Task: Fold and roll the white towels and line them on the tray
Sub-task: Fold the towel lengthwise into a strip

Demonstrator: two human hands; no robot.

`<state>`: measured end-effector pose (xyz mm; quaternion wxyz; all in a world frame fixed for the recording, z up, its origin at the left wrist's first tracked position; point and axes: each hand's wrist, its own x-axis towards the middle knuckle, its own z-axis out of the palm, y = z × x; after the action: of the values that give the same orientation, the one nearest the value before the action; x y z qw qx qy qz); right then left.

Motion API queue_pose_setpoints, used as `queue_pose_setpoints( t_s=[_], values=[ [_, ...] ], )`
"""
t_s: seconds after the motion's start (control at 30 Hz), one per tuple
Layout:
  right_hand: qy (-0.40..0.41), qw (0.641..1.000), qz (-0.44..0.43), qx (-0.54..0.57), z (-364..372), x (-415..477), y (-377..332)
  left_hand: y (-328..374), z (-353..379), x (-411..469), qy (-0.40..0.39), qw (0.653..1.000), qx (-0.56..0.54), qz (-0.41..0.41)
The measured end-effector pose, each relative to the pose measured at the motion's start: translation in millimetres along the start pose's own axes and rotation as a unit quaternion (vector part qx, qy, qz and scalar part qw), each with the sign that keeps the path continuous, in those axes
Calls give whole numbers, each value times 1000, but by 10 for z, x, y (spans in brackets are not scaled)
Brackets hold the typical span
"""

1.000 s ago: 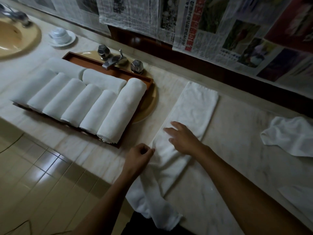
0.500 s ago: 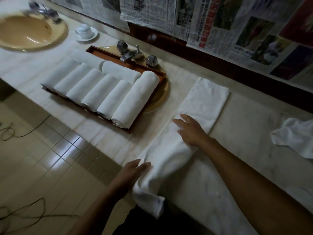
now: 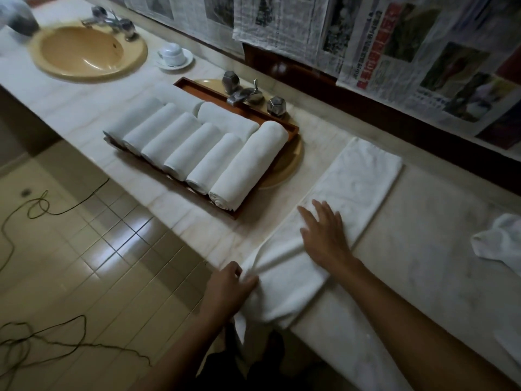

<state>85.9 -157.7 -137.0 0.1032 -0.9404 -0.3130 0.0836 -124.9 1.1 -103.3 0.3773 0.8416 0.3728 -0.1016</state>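
Observation:
A long white towel (image 3: 355, 187), folded into a narrow strip, lies on the marble counter and hangs over the front edge. My left hand (image 3: 229, 287) pinches its near left edge at the counter's rim. My right hand (image 3: 324, 232) presses flat on the strip's middle, fingers spread. To the left, a brown wooden tray (image 3: 293, 130) holds several rolled white towels (image 3: 248, 165) side by side, with another roll lying crosswise behind them.
A crumpled white towel (image 3: 499, 241) sits at the right edge. A chrome tap (image 3: 245, 93) stands behind the tray over a tan basin. A second tan sink (image 3: 84, 53) and a white cup on a saucer (image 3: 173, 55) are at far left. Cables trail on the tiled floor.
My left hand slid down the towel's left edge to the counter rim and drew the hanging end up. My right hand stayed pressed on the strip. The camera view shifted left.

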Motion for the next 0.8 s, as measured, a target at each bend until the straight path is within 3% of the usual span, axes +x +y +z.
queue_pose_setpoints(
  t_s=[0.2,0.43,0.5,0.57,0.63,0.67,0.8],
  values=[
    [18,999,-30,-15,443,-494,-384,102,66,5,14,988,148,41],
    [26,999,-37,-23,424,-483,-313,-57,-33,-19,-4,983,164,79],
    [36,999,-34,-24,427,-484,-332,-133,-96,-24,-14,992,106,62],
    [39,998,-34,-29,424,-476,-346,-144,-180,-6,-59,995,-74,-27],
    [34,998,-30,-32,421,-466,-353,-163,-263,13,-146,955,-234,-107],
    [34,998,-30,-33,420,-470,-353,-197,-298,31,-175,951,-234,-105],
    [39,998,-33,-36,429,-471,-359,-391,-383,76,-238,971,-36,-12]
  ],
)
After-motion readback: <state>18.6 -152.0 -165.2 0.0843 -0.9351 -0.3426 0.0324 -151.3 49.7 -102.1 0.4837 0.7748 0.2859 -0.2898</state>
